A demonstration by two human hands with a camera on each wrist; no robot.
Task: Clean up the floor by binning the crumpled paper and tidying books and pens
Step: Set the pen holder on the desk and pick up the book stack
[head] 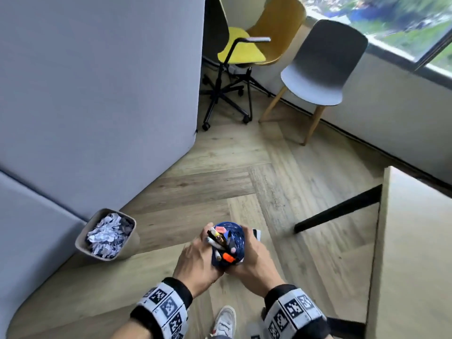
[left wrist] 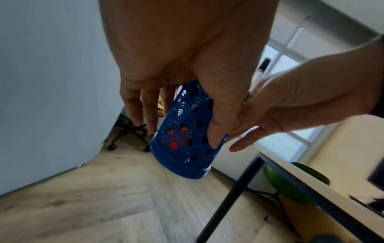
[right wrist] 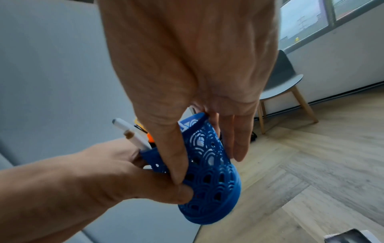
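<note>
A blue lattice pen holder full of pens and markers hangs above the wooden floor, held between both hands. My left hand grips its left side, thumb on the wall and fingers behind. From the right, my right hand clasps it, with its thumb across the lattice and its fingers round the far side. White marker ends stick out of the rim. A beige bin packed with crumpled paper stands on the floor to the left.
A grey partition runs behind the bin. A light wooden table with black legs is at the right. A yellow office chair and a grey chair stand ahead by the window. My shoe shows below.
</note>
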